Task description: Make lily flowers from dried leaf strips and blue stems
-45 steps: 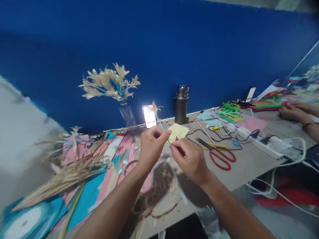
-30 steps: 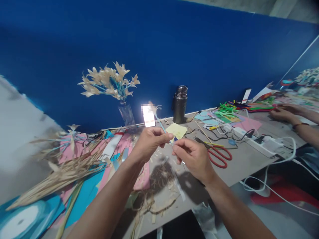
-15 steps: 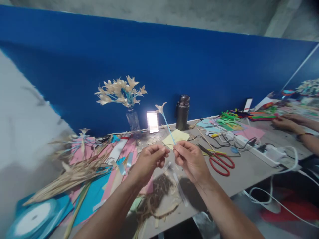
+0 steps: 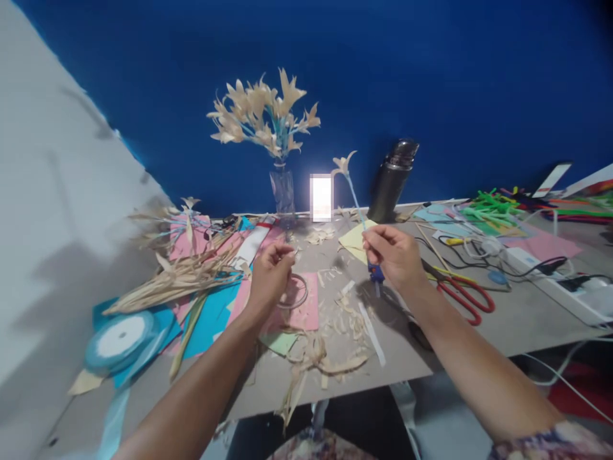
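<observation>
An artificial flower with pale petals stands upright on a thin blue-wrapped stem. My right hand pinches the lower end of that stem. Just under those fingers lies a blue object, mostly hidden by the hand. My left hand is apart from the flower, its fingers curled in with the tips together; whatever is between them is too small to make out. Beside it, a thin grey ring lies on a pink sheet.
Behind stands a clear vase of similar flowers, with a dark flask to the right. Red-handled scissors and a power strip lie right. Dried husks, a ribbon spool and husk scraps cover other parts.
My hands have moved apart, the left away from the stem while the right keeps the flower. The view has tilted down and shifted, and the other person's hands at the right have left it.
</observation>
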